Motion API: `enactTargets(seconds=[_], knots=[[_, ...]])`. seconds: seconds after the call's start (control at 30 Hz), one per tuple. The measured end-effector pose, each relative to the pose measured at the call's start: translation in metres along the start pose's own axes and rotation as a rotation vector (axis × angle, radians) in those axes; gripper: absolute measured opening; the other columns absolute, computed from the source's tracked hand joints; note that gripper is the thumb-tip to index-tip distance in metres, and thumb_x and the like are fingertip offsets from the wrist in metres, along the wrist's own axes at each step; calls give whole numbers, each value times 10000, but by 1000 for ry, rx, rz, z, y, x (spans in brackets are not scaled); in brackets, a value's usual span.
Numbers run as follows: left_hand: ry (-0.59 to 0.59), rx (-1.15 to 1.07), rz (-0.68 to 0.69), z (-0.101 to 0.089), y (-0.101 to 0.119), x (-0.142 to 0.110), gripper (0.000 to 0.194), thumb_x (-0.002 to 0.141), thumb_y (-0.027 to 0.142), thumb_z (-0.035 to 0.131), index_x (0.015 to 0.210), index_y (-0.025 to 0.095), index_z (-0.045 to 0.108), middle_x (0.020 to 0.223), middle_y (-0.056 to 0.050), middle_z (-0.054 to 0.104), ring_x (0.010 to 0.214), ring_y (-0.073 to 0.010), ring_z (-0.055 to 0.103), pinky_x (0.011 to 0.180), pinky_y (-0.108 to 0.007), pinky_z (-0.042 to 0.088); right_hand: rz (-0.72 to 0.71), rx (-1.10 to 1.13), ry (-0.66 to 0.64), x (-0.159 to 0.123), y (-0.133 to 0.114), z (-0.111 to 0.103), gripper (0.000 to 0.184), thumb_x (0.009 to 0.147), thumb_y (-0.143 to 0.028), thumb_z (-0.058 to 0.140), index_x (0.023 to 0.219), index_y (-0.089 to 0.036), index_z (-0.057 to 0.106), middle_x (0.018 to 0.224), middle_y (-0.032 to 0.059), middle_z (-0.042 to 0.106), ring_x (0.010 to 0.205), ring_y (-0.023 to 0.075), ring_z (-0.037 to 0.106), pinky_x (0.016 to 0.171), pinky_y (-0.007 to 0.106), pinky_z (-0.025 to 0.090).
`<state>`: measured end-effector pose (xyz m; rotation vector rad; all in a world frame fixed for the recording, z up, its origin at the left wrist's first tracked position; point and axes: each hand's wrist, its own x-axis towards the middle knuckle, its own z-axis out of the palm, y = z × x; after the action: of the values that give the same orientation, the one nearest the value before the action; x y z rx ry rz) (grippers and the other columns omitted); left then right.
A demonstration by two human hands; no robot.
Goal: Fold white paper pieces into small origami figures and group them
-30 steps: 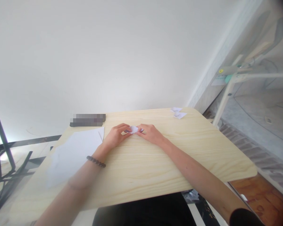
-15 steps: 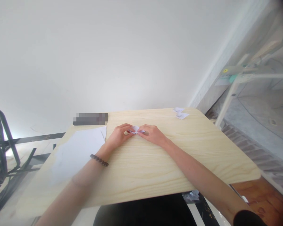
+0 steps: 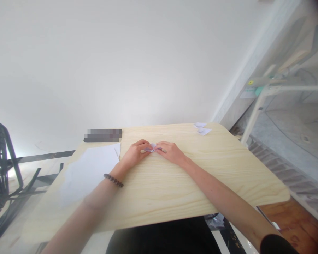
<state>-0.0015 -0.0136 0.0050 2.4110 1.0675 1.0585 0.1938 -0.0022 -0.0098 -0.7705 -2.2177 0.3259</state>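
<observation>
A small piece of folded white paper (image 3: 153, 146) is held just above or on the wooden table (image 3: 180, 190), between my two hands. My left hand (image 3: 135, 152), with a dark bead bracelet on its wrist, pinches the paper's left side between thumb and fingers. On the opposite side, my right hand (image 3: 171, 151) grips the right part in the same way. My fingers cover much of the paper, so its full shape is hidden.
White paper sheets (image 3: 92, 169) lie at the table's left, partly behind my left forearm. A pixelated dark object (image 3: 103, 135) sits at the back left. Two folded paper pieces (image 3: 202, 130) rest at the back right. A white frame (image 3: 254, 116) stands beyond the right edge.
My fingers have closed further over the paper, so less of it shows now. Both hands stay at nearly the same place on the table; the view has shifted slightly.
</observation>
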Motion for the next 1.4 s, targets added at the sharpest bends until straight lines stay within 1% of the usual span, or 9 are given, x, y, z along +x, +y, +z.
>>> enactTargets(seconds=[0.07, 0.2, 0.4, 0.53, 0.63, 0.83, 1.0, 1.2, 1.4], knots=[[1, -36, -31, 1, 0, 0, 169, 769, 283, 524, 834, 176, 638, 860, -47, 600, 751, -127, 574, 689, -235, 462, 37, 6, 13, 0, -2, -1, 168, 808, -253, 471, 870, -177, 607, 879, 46, 635, 803, 125, 582, 759, 245, 444], [-5, -176, -145, -1, 1, 0, 218, 731, 344, 560, 780, 151, 648, 804, -55, 631, 730, -146, 588, 657, -241, 478, 116, 51, 11, 2, -5, -3, 177, 782, -308, 507, 803, -169, 615, 791, 31, 643, 677, 108, 584, 654, 213, 441], [-26, -377, -290, -4, 4, 1, 283, 631, 401, 645, 723, 134, 645, 954, -93, 634, 770, -183, 606, 679, -273, 484, 194, 146, -24, 2, -6, -4, 225, 738, -372, 548, 791, -168, 627, 761, 25, 654, 642, 111, 595, 599, 199, 434], [-26, -421, -376, -4, 5, 2, 316, 613, 398, 664, 768, 123, 651, 853, -87, 664, 755, -189, 609, 686, -276, 474, 209, 180, -28, 3, -7, -7, 227, 728, -377, 556, 759, -167, 639, 747, 24, 657, 646, 115, 596, 600, 200, 436], [12, -433, -426, -3, 6, 3, 315, 596, 392, 680, 759, 125, 650, 795, -71, 674, 708, -175, 609, 659, -260, 470, 238, 230, -20, 4, -9, -9, 225, 730, -371, 551, 766, -170, 645, 751, 18, 658, 654, 116, 600, 613, 202, 445], [48, -433, -465, -4, 10, 4, 303, 612, 379, 673, 788, 133, 659, 743, -49, 678, 641, -151, 599, 592, -233, 460, 347, 369, -18, 2, -7, -6, 234, 753, -361, 513, 833, -169, 619, 738, 25, 661, 670, 131, 615, 630, 229, 470], [56, -471, -472, -3, 7, 5, 310, 610, 361, 681, 807, 124, 647, 735, -55, 672, 652, -150, 602, 619, -237, 468, 440, 513, 80, 4, -6, 0, 238, 707, -368, 572, 850, -188, 510, 686, 19, 657, 642, 143, 635, 588, 245, 494], [91, -598, -548, 1, 1, 7, 418, 612, 347, 684, 953, 122, 593, 727, -60, 664, 666, -165, 623, 657, -277, 487, 469, 593, 103, 8, -8, -1, 262, 684, -365, 596, 822, -197, 449, 634, 10, 654, 586, 147, 636, 566, 265, 514], [61, -651, -561, 2, 3, 8, 381, 596, 367, 685, 871, 117, 598, 744, -51, 647, 657, -158, 613, 671, -288, 484, 485, 627, 82, 6, -11, -4, 243, 680, -348, 597, 803, -188, 461, 611, 2, 646, 592, 147, 637, 584, 267, 518]])
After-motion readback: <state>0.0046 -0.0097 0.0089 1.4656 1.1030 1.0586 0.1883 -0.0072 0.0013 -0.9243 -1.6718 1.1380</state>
